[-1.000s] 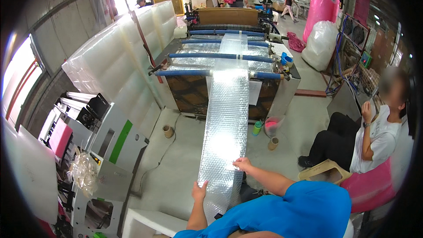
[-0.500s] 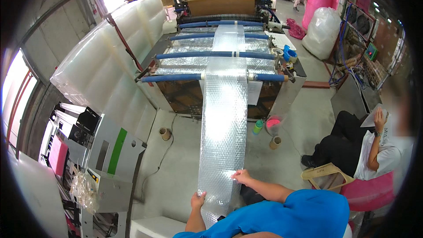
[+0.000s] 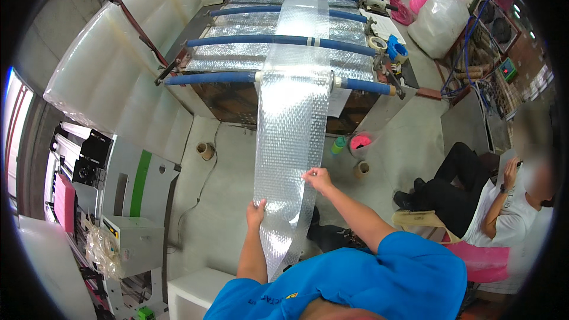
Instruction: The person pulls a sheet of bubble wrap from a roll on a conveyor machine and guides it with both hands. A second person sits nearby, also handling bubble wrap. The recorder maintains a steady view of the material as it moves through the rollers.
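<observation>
A long strip of clear bubble wrap (image 3: 290, 124) runs from the rollers down toward my body. My left hand (image 3: 256, 213) holds its left edge, thumb on top and fingers partly hidden beneath. A little farther up on the right, my right hand (image 3: 319, 180) pinches the opposite edge between thumb and fingers. Below my hands the strip narrows and folds toward my lap. At the far end it passes over several blue-wrapped rollers (image 3: 228, 78) on a machine.
Big wrapped white rolls (image 3: 101, 77) stand along the left, above a grey machine with a green stripe (image 3: 140, 184). Cardboard tubes (image 3: 205, 151) and a green bottle (image 3: 338, 145) stand on the floor. At right sits a person (image 3: 462, 195) in black trousers, holding a sheet.
The view has tilted down, so the machine sits higher in the picture. Both my hands have moved farther forward, toward the rollers, still holding the bubble wrap's edges.
</observation>
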`<state>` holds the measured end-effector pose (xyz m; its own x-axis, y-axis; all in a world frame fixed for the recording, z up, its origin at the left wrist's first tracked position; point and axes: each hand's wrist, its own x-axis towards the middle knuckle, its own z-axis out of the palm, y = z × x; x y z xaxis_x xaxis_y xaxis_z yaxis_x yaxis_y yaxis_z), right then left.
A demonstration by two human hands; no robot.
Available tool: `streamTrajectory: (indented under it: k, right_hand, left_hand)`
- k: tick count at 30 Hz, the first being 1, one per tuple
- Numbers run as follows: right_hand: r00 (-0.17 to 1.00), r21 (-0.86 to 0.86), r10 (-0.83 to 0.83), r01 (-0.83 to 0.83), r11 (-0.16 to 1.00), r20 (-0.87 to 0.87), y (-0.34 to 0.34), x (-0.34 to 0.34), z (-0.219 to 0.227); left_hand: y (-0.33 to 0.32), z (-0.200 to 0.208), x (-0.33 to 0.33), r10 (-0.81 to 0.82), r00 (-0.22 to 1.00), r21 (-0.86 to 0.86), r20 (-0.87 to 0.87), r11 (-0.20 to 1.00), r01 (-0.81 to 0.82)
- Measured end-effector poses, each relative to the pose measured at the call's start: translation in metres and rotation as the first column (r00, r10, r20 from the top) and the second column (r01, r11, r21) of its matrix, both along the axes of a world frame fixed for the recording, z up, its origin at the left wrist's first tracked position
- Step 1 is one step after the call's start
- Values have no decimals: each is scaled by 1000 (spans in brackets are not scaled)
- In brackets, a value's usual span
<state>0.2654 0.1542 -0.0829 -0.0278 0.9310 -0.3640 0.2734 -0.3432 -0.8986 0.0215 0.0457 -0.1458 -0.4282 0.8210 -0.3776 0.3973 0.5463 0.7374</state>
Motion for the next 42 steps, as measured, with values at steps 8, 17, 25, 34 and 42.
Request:
streamTrajectory:
  k: [8, 17, 25, 34, 42]
  right_hand:
    - [981, 65, -63, 76, 995, -184, 17, -4, 30]
    - [934, -61, -32, 11, 998, -356, -106, -54, 48]
    - [911, -165, 45, -123, 979, -410, -207, -77, 40]
    - [969, -51, -23, 11, 999, -245, -214, -65, 54]
    - [946, -122, -142, 110, 986, -291, -224, -65, 44]
  left_hand:
    - [21, 31, -3, -26, 965, -134, -262, 991, -10]
    - [-35, 112, -49, -172, 982, -8, 78, 985, 173]
    - [-58, 156, -54, -34, 959, 139, -282, 987, 76]
    - [-61, 169, -41, 32, 968, 29, -247, 999, -25]
    - [-103, 117, -56, -102, 993, 102, 66, 990, 95]
